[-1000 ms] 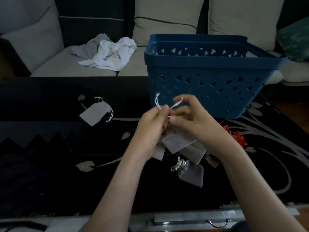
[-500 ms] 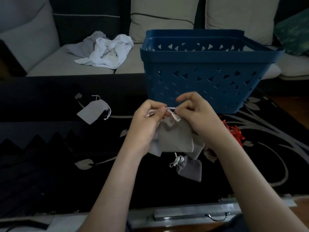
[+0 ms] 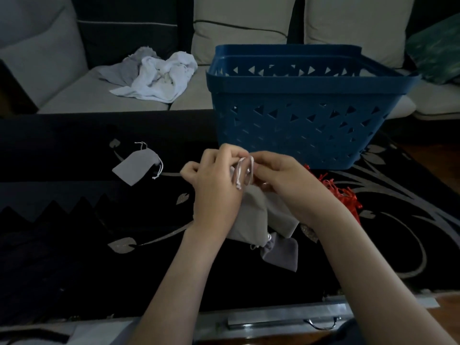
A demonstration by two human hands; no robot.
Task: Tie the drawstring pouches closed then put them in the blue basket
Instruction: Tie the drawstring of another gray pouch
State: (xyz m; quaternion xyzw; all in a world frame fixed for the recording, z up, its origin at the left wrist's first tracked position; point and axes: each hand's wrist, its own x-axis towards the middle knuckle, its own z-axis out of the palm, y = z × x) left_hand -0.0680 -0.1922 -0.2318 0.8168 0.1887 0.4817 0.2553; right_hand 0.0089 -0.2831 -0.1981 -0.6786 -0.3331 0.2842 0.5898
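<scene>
Darker grey, a small fabric pouch [image 3: 281,252] with a gathered neck lies on the black patterned cloth [image 3: 74,245] at six o'clock from the hands, just under the pale grey drawstring pouch [image 3: 251,215] they hold. The left hand [image 3: 216,185] and right hand [image 3: 281,180] are both curled, pinching the white drawstring [image 3: 242,174] into loops above that pouch's mouth. I judge the knot half-formed, so a slipped pinch or uneven pull could drop the loops slack and leave the mouth open. A flat grey pouch [image 3: 135,166] lies at nine o'clock, and the blue perforated plastic basket [image 3: 298,130] stands beyond at one o'clock.
</scene>
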